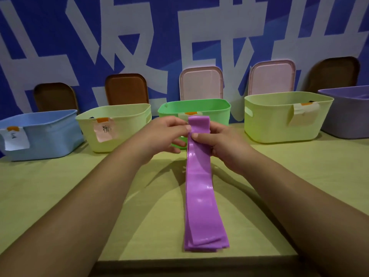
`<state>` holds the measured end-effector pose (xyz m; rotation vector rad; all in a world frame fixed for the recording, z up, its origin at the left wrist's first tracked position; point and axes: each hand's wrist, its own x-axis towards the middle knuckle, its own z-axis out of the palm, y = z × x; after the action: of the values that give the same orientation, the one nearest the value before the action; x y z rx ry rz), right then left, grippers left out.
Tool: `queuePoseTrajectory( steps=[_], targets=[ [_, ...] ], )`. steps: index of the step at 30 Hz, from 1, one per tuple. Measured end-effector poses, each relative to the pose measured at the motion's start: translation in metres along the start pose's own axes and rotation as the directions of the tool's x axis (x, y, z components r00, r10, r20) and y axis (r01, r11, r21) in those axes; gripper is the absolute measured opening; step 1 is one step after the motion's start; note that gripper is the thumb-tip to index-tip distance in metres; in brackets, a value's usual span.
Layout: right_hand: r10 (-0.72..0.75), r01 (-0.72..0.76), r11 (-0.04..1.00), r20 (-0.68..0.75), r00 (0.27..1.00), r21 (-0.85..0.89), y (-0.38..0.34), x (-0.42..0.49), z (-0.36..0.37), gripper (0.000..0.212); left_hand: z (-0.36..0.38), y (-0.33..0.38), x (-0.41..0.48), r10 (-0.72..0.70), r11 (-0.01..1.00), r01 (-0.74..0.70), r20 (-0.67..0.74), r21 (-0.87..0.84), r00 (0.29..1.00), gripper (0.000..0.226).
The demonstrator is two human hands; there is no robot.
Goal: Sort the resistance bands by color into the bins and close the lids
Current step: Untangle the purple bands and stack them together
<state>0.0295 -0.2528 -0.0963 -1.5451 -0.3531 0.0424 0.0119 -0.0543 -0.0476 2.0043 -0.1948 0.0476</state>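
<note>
Two hands, the left hand and the right hand, pinch the upper end of the purple bands over the counter, probably to keep them stacked for the open purple bin far right.

A person's two arms, as we see them from the head-worn camera, are bare along every part in view. The left forearm and the right forearm are smooth and uncovered from the frame's lower corners to the wrists. The wide lens draws them broad at the edges and slim toward the hands. The left hand and the right hand are bare too. We make out short, rounded nails, trimmed close to the fingertips, on the left thumb and the right thumb. Two more show on the lower fingers of the left hand. Dim light leaves both arms in soft shadow.
</note>
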Motion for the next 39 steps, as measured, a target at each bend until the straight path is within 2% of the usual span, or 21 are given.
queuePoseTrajectory(
  steps=[4, 9, 16, 21, 27, 30, 35, 39],
  targets=[
    [0.003, -0.005, 1.0, 0.051, 0.999, 0.029, 0.016, 0.007, -0.002, 0.033, 0.017, -0.03, 0.013, 0.147, 0.987, -0.152, -0.081, -0.049, 0.986, 0.017],
    [-0.011, 0.014, 0.995, 0.029, 1.0, -0.1, 0.023, 0.013, -0.003, 0.028, 0.016, -0.042, 0.02, 0.209, 0.97, -0.225, -0.155, -0.096, 0.966, 0.011],
    [-0.174, 0.164, 0.975, -0.052, 0.983, -0.151, 0.016, 0.008, -0.007, 0.021, 0.02, -0.05, 0.015, 0.227, 0.968, -0.239, -0.136, -0.073, 0.964, 0.016],
    [-0.157, 0.144, 0.98, -0.092, 0.983, -0.135, 0.016, 0.005, -0.007, 0.019, 0.023, -0.049, 0.011, 0.237, 0.968, -0.242, -0.077, -0.065, 0.968, 0.025],
    [-0.141, 0.136, 0.979, -0.02, 0.99, -0.154, 0.017, 0.004, -0.007, 0.025, 0.021, -0.052, 0.012, 0.212, 0.969, -0.226, -0.131, -0.105, 0.969, 0.027],
    [-0.118, 0.114, 0.974, -0.005, 0.993, -0.196, 0.017, 0.003, -0.006, 0.021, 0.019, -0.051, 0.012, 0.215, 0.964, -0.234, -0.151, -0.126, 0.965, 0.029],
    [-0.115, 0.108, 0.975, -0.027, 0.993, -0.195, 0.017, 0.004, -0.006, 0.02, 0.019, -0.049, 0.013, 0.224, 0.964, -0.244, -0.175, -0.107, 0.959, 0.031],
    [-0.112, 0.104, 0.978, -0.034, 0.993, -0.182, 0.015, 0.003, -0.006, 0.023, 0.018, -0.049, 0.011, 0.202, 0.966, -0.221, -0.14, -0.137, 0.969, 0.03]
  ],
)
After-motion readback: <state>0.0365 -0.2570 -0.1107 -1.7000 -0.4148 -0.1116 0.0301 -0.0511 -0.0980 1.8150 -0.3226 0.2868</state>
